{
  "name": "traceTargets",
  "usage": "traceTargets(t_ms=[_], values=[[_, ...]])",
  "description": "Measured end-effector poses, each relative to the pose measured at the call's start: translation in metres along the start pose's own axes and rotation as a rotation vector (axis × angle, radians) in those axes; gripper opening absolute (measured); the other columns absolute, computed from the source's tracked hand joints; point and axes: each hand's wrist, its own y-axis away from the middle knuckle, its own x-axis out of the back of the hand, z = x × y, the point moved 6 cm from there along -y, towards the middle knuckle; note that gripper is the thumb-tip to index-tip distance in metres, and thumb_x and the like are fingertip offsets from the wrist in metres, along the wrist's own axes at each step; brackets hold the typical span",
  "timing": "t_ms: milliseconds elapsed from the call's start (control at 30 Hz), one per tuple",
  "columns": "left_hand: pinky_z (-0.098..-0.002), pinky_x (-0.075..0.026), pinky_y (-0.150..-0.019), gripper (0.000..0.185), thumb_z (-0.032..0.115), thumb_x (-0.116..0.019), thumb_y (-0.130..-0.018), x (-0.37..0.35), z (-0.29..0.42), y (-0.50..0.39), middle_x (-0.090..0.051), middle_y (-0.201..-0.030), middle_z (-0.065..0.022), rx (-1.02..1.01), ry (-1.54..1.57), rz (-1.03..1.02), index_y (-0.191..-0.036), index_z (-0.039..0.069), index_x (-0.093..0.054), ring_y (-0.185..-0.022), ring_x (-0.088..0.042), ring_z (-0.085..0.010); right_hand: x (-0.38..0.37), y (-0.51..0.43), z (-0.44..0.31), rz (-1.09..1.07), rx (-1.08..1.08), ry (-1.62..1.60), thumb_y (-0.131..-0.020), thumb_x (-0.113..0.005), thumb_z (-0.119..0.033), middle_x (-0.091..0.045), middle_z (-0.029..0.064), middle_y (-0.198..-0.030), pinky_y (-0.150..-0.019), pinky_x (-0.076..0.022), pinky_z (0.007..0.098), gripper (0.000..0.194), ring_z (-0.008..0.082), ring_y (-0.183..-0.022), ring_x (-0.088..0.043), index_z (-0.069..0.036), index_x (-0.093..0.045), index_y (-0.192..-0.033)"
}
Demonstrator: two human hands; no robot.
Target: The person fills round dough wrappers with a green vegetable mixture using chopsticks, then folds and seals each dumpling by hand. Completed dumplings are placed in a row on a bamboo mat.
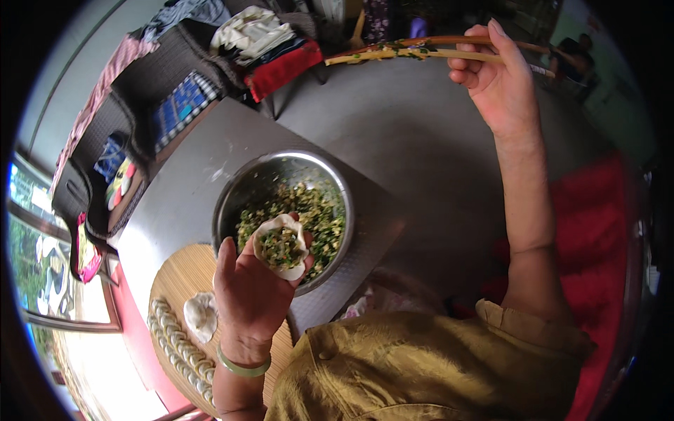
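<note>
My left hand (258, 300) lies palm up, its fingers cupping a round dough wrapper (282, 246) that holds chopped green filling. The wrapper is unfolded, over the near part of a steel bowl (337, 181) of the same chopped filling (310, 210). Raised at the upper right, away from the bowl, my right hand (500, 73) grips a pair of long chopsticks (400, 51) with bits of filling stuck along them. Rows of folded dumplings (181, 347) rest on a round slatted board (174, 268), left of my left forearm. Beside them lies a pale floury dough piece or stack (200, 316).
The bowl stands on a grey table (195, 152). Dark woven chairs (142, 89) with cloths and cushions line its far left side. A red-covered seat (287, 68) bears folded clothes. Red fabric (590, 231) lies at the right. A person (574, 60) is dimly visible at the far upper right.
</note>
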Motion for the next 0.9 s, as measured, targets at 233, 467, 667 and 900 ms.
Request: traceTargets(t_ms=[233,467,667,900], values=[[-0.0459,-0.047,-0.09,0.061,0.046,-0.036,-0.094,-0.054,-0.03,-0.037,-0.042,-0.136,-0.0194,0.125,-0.079,-0.154,-0.129,-0.004,-0.041,-0.113,-0.052,-0.0336,0.045,0.028,-0.031,0.115,0.042,0.005,-0.094,-0.05,-0.03,-0.054,0.0069,-0.078,-0.061,-0.0527,0.0293,0.028,0.0191,-0.072,-0.057,-0.003,-0.059,-0.094],[-0.0434,-0.045,-0.094,0.071,0.053,-0.035,-0.093,-0.106,-0.072,-0.067,-0.049,-0.127,-0.0214,0.305,-0.071,-0.416,-0.132,-0.007,-0.036,-0.115,-0.051,-0.0349,0.064,0.053,-0.012,0.121,-0.044,-0.048,-0.092,-0.052,-0.033,-0.06,0.009,-0.082,-0.062,-0.0549,0.0344,0.031,0.0223,-0.071,-0.063,-0.003,-0.059,-0.093],[-0.0432,-0.048,-0.088,0.079,0.053,-0.043,-0.089,-0.106,-0.093,-0.086,-0.047,-0.128,-0.0219,0.321,-0.162,-0.376,-0.136,-0.01,-0.028,-0.112,-0.051,-0.0358,0.07,0.077,0.023,0.18,-0.154,-0.14,-0.091,-0.053,-0.033,-0.061,0.009,-0.08,-0.063,-0.0552,0.0343,0.03,0.0217,-0.071,-0.063,-0.003,-0.058,-0.09],[-0.0432,-0.048,-0.085,0.079,0.055,-0.037,-0.09,-0.101,-0.108,-0.088,-0.048,-0.127,-0.0223,0.366,-0.103,-0.377,-0.137,-0.009,-0.027,-0.111,-0.052,-0.0369,0.073,0.088,0.039,0.2,-0.209,-0.18,-0.091,-0.052,-0.033,-0.06,0.0071,-0.08,-0.063,-0.0549,0.0343,0.03,0.0216,-0.07,-0.065,-0.004,-0.058,-0.09]])
